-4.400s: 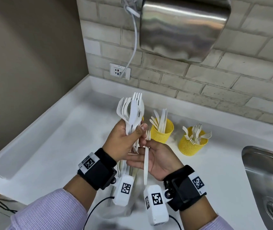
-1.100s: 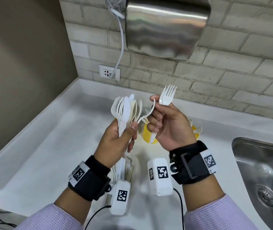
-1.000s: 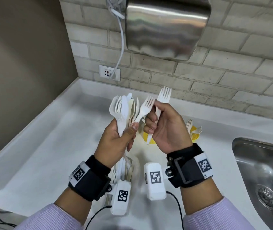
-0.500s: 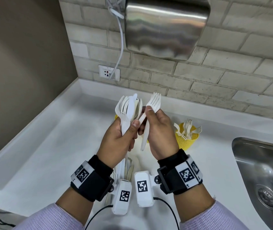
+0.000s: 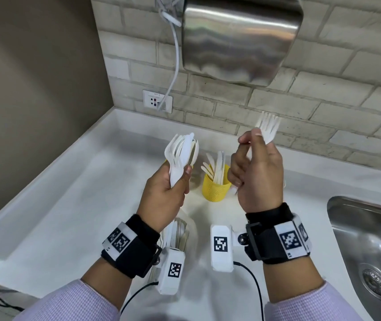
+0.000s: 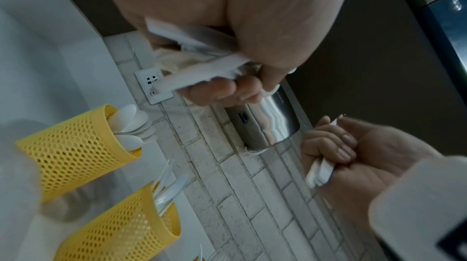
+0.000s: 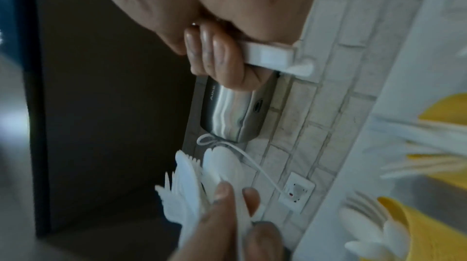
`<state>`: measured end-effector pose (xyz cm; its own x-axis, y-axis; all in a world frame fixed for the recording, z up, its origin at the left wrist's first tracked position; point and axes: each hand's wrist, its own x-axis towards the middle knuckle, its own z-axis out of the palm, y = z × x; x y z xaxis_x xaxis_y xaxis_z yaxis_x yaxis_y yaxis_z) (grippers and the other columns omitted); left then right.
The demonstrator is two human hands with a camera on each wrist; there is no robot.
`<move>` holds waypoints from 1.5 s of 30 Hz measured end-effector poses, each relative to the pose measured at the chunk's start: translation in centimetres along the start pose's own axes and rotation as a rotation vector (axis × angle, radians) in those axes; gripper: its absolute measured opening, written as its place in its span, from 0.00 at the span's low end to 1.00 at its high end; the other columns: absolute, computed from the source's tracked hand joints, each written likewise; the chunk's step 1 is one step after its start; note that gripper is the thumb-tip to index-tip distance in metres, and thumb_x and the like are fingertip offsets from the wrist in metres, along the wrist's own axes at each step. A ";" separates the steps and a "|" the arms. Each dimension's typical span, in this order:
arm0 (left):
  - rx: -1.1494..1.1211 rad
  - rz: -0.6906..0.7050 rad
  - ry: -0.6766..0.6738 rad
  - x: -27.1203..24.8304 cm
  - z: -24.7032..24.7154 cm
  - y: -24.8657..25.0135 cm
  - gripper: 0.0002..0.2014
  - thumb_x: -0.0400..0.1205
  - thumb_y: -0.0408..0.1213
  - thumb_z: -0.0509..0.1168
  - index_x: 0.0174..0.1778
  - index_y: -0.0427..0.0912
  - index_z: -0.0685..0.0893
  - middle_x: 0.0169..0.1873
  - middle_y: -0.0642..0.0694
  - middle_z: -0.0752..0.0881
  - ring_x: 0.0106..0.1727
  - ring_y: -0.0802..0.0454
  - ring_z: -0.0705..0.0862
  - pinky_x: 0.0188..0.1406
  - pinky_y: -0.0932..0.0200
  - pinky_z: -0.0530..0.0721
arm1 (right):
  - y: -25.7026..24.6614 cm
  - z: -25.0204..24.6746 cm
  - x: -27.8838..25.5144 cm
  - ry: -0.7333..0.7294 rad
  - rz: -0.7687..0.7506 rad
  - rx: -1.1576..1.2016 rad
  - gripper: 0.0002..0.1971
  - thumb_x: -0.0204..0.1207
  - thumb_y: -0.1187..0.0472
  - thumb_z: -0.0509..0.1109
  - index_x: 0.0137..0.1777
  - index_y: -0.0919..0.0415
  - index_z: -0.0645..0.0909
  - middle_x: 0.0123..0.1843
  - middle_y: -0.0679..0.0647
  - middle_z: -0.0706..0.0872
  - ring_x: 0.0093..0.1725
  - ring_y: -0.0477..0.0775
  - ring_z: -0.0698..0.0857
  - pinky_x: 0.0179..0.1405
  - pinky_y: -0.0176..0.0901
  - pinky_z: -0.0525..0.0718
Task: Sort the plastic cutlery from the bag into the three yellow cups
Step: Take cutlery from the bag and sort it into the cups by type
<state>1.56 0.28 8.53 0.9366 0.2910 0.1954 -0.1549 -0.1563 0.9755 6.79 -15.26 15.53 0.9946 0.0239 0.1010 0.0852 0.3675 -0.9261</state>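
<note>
My left hand (image 5: pixel 180 179) grips a bundle of white plastic cutlery (image 5: pixel 182 151) upright by the handles; the left wrist view shows the fingers (image 6: pixel 222 89) curled round them. My right hand (image 5: pixel 247 147), raised to the right and apart from the bundle, pinches two white forks (image 5: pixel 267 129), tines up; their handles (image 7: pixel 267 55) stick out of the fist. One yellow mesh cup (image 5: pixel 216 184) with knives stands between the hands. A second yellow cup (image 6: pixel 76 149) holds spoons. The fork cup (image 7: pixel 429 231) is hidden behind my right hand in the head view.
A clear bag (image 5: pixel 178 232) with more cutlery lies on the white counter (image 5: pixel 69 216) under my left wrist. A steel sink (image 5: pixel 370 239) is at the right. On the brick wall hang a steel hand dryer (image 5: pixel 238 35) and a socket (image 5: pixel 157 101) with its cable.
My right hand drew the forks out of the bundle and moved up and to the right, away from the left hand. The knife cup is now uncovered; the fork cup is hidden.
</note>
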 end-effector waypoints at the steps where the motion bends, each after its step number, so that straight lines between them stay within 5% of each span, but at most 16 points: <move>1: 0.010 -0.007 0.013 0.1 0.1 -0.1 0.12 0.89 0.48 0.63 0.38 0.58 0.79 0.26 0.53 0.79 0.23 0.50 0.73 0.27 0.57 0.73 | 0.2 0.1 -0.4 -0.045 -0.042 -0.106 0.13 0.90 0.55 0.64 0.42 0.57 0.75 0.24 0.45 0.65 0.20 0.46 0.60 0.21 0.37 0.58; 4: 0.089 0.003 0.035 0.2 0.2 -0.2 0.10 0.89 0.47 0.64 0.40 0.59 0.80 0.26 0.51 0.81 0.25 0.53 0.76 0.29 0.57 0.75 | 1.5 0.5 -1.4 -0.194 -0.185 -0.398 0.07 0.82 0.64 0.74 0.45 0.66 0.80 0.27 0.44 0.80 0.23 0.39 0.74 0.27 0.31 0.73; 6: 0.127 0.011 0.017 0.2 0.1 -0.1 0.03 0.87 0.43 0.64 0.49 0.54 0.83 0.30 0.51 0.85 0.28 0.56 0.79 0.31 0.60 0.78 | 2.5 0.7 -2.0 -0.294 -0.211 -0.460 0.08 0.78 0.66 0.78 0.48 0.66 0.81 0.32 0.56 0.83 0.26 0.46 0.73 0.30 0.37 0.74; 9: 0.164 0.024 0.000 0.2 0.0 -0.1 0.12 0.85 0.34 0.64 0.61 0.51 0.85 0.37 0.53 0.88 0.33 0.62 0.82 0.35 0.69 0.79 | 3.6 0.8 -2.3 -0.313 -0.237 -0.547 0.06 0.77 0.66 0.78 0.47 0.60 0.83 0.32 0.47 0.83 0.25 0.48 0.74 0.29 0.37 0.76; 11: 0.177 0.044 -0.004 0.2 0.0 0.0 0.14 0.84 0.33 0.64 0.64 0.52 0.84 0.39 0.55 0.88 0.35 0.63 0.83 0.38 0.69 0.79 | 3.9 1.1 -2.3 -0.311 -0.266 -0.576 0.03 0.79 0.65 0.76 0.47 0.60 0.84 0.37 0.53 0.87 0.33 0.55 0.84 0.38 0.50 0.86; 15: 0.120 0.036 0.008 0.2 -0.1 0.0 0.12 0.84 0.39 0.66 0.63 0.51 0.85 0.39 0.57 0.88 0.36 0.62 0.84 0.40 0.65 0.80 | 4.2 1.4 -1.8 -0.326 -0.310 -0.557 0.02 0.81 0.63 0.72 0.50 0.60 0.84 0.42 0.57 0.89 0.43 0.60 0.88 0.47 0.61 0.87; 20: 0.172 0.066 0.034 0.0 -0.2 -0.5 0.04 0.87 0.44 0.66 0.51 0.49 0.83 0.31 0.56 0.83 0.31 0.54 0.80 0.33 0.61 0.79 | 3.8 1.8 -1.4 -0.242 -0.357 -0.444 0.04 0.85 0.61 0.69 0.53 0.61 0.79 0.41 0.53 0.85 0.40 0.54 0.84 0.43 0.50 0.83; 24: 0.191 0.057 0.034 -0.1 -0.2 -0.7 0.04 0.88 0.44 0.66 0.53 0.49 0.84 0.29 0.54 0.83 0.30 0.53 0.80 0.32 0.63 0.79 | 3.6 1.6 -0.8 -0.199 -0.248 -0.287 0.07 0.85 0.52 0.68 0.51 0.53 0.75 0.32 0.42 0.74 0.29 0.38 0.74 0.36 0.36 0.71; 28: 0.250 0.062 0.000 0.2 -0.2 -0.8 0.09 0.87 0.46 0.63 0.54 0.46 0.83 0.33 0.53 0.85 0.34 0.53 0.84 0.36 0.59 0.82 | 2.8 2.2 -1.9 -0.279 -0.153 -0.234 0.09 0.85 0.72 0.67 0.44 0.65 0.73 0.23 0.39 0.78 0.18 0.37 0.76 0.20 0.26 0.72; 35: 0.386 0.110 -0.023 -0.1 -0.2 -1.0 0.18 0.83 0.57 0.58 0.56 0.46 0.80 0.35 0.51 0.87 0.35 0.50 0.85 0.37 0.49 0.85 | 3.3 2.9 -2.0 -0.180 -0.079 -0.240 0.09 0.81 0.69 0.74 0.41 0.59 0.79 0.25 0.44 0.80 0.19 0.39 0.77 0.21 0.27 0.72; 41: 0.407 0.103 -0.045 -0.1 -0.3 -0.7 0.13 0.84 0.52 0.61 0.54 0.47 0.80 0.34 0.51 0.87 0.33 0.51 0.83 0.35 0.49 0.84 | 2.4 3.3 -1.4 -0.092 0.092 0.051 0.09 0.88 0.65 0.65 0.45 0.64 0.76 0.29 0.55 0.75 0.23 0.50 0.70 0.18 0.39 0.65; 45: 0.360 0.066 -0.018 -0.1 -0.4 -0.5 0.10 0.88 0.46 0.65 0.49 0.43 0.82 0.30 0.48 0.86 0.33 0.49 0.84 0.36 0.52 0.82 | 1.7 2.2 -0.3 -0.023 0.128 0.245 0.08 0.87 0.62 0.64 0.46 0.62 0.77 0.38 0.55 0.81 0.31 0.53 0.78 0.27 0.43 0.77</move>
<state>1.44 0.75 8.03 0.9340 0.2535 0.2518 -0.0974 -0.4975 0.8620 6.53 -12.64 14.72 0.9945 0.1043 -0.0002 -0.0604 0.5740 -0.8166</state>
